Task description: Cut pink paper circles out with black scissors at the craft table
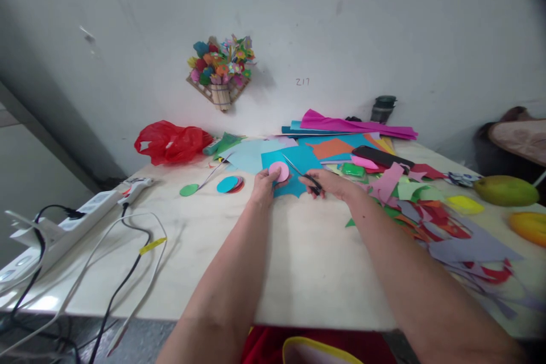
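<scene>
My left hand (265,186) pinches a pink paper circle (280,170) against a blue paper sheet (302,157), thumb on top. The sheet's lower edge is cut into curves. Black-handled scissors (314,183) are gripped in my right hand (327,181); their blades point up and left across the blue sheet, beside the pink circle. Whether the blades touch the paper, I cannot tell. Left of my left hand lies a small pile of paper circles with a blue circle (227,184) on top. Farther left is a green circle (189,190).
Colourful paper scraps (435,216) cover the right side, near a green mango (506,190) and a black phone (381,157). At the back are a red plastic bag (170,143) and magenta paper (354,124). A power strip (91,205) with cables lines the left edge.
</scene>
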{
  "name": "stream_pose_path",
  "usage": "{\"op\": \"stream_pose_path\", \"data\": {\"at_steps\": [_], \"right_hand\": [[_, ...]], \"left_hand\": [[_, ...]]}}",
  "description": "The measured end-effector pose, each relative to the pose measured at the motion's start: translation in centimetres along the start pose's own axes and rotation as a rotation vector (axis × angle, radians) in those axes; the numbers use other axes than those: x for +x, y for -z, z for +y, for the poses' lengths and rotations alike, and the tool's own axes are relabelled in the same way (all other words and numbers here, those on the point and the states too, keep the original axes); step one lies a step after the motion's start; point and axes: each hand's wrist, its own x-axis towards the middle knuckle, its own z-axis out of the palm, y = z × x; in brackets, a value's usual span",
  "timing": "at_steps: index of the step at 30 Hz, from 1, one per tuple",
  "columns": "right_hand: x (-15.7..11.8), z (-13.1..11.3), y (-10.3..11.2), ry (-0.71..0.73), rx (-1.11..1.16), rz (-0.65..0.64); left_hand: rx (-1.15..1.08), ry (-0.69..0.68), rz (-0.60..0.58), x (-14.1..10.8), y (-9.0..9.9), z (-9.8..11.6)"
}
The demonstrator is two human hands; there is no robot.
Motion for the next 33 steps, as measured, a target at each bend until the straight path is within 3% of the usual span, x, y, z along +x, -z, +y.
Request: {"op": "stream_pose_path", "data": {"at_steps": [33], "right_hand": [[1.5, 1.6, -1.5, 0.069, 0.109, -0.020]], "left_hand": [[-0.022, -0.058, 0.112, 0.6, 0.1, -0.3]]}}
